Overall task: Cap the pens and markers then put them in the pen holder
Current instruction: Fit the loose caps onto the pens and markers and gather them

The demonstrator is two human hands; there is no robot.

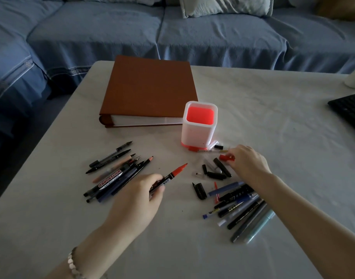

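Dim room here, with soft, cool light lying flat on the pale tabletop [253, 117] and hardly a shadow cast. The sofa [112, 37] sinks into murky blue at the left. The inside of the pen holder [198, 133] blazes oversaturated red. The edges bow with wide-angle distortion, and the detail is slightly soft.

The keyboard [350, 110] and a white object [354, 81] are cut by the right edge. The left hand [138, 198] hides the rear of the red marker [175, 172]. The right hand [248, 163] covers part of a red cap [225, 157]. Print on the pens [241, 206] by the right arm is too small to read.
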